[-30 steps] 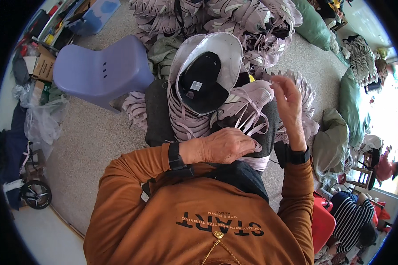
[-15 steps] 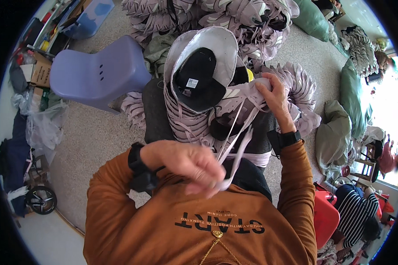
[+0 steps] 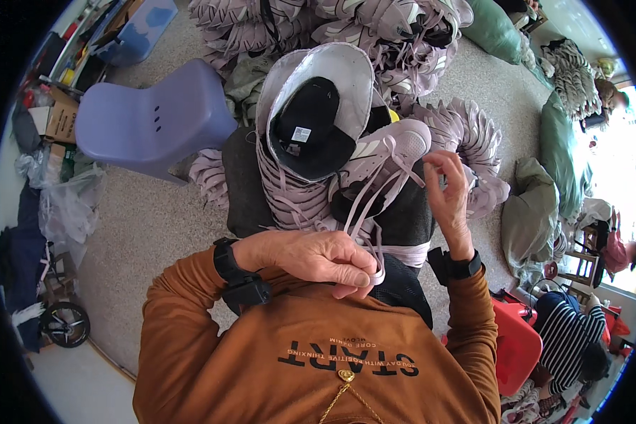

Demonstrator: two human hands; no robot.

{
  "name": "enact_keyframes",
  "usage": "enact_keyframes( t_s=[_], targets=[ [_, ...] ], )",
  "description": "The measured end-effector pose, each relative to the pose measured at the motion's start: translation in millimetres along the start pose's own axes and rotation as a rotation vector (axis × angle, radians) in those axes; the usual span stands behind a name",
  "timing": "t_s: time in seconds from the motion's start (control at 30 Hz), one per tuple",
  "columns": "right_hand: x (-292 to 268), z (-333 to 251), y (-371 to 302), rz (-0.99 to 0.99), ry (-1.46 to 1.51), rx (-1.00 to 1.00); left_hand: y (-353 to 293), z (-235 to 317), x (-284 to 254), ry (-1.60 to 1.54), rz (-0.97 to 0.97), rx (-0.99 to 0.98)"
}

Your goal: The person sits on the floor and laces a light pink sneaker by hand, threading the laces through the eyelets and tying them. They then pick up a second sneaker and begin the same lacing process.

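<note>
My left hand (image 3: 325, 260) is closed in front of my chest, gripping a pale shoelace (image 3: 361, 205). The lace runs tautly from that hand up to a lilac shoe upper (image 3: 378, 157), whose rounded, perforated toe points up and right. Just right of the toe, my right hand (image 3: 451, 194) is raised with curved fingers apart and nothing visible in them. Left of this upper, a nested stack of lilac shoe uppers (image 3: 290, 194) rests over my lap. Its top piece shows a white lining (image 3: 352, 74) and a black inner part (image 3: 311, 116) with a small white label.
More bundled uppers (image 3: 466, 131) lie to the right and in piles (image 3: 381, 25) ahead. A purple plastic chair (image 3: 155, 116) stands at left, near a blue bin (image 3: 145, 32). Green sacks (image 3: 562, 159), a red stool (image 3: 516, 343) and a person in stripes (image 3: 572, 332) are at right.
My right hand has let go of the upper's toe and moved slightly right and down. My left hand has risen a little, still gripping the lace. The upper's toe now shows fully.
</note>
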State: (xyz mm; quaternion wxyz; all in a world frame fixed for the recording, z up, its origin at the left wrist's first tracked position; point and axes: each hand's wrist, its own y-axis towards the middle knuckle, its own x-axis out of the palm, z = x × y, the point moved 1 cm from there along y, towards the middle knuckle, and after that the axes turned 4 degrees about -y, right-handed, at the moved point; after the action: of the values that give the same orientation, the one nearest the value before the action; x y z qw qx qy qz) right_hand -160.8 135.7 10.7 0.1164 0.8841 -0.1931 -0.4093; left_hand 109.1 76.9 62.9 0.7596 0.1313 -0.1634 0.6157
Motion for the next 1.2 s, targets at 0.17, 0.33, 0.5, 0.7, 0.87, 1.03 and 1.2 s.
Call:
enact_keyframes(
  t_s=[0.17,0.33,0.5,0.7,0.87,1.03,1.2],
  targets=[
    [16,-6,36,-0.078,-0.107,-0.278,7,4,2,0.049,0.037,0.0],
    [28,-8,53,-0.236,-0.177,-0.376,10,5,5,0.099,0.043,-0.03],
    [28,-16,70,-0.387,-0.018,-0.139,11,-1,4,0.095,0.046,-0.017],
    [34,-22,75,-0.326,0.14,-0.088,9,-3,2,0.129,0.069,-0.005],
    [36,20,76,0.084,-0.122,-0.089,9,4,0,0.14,0.16,0.025],
    [56,42,70,0.006,-0.185,0.167,-3,12,13,-0.047,0.244,0.02],
    [65,38,74,0.063,-0.138,0.133,-54,-3,47,-0.679,0.223,-0.059]
  ],
)
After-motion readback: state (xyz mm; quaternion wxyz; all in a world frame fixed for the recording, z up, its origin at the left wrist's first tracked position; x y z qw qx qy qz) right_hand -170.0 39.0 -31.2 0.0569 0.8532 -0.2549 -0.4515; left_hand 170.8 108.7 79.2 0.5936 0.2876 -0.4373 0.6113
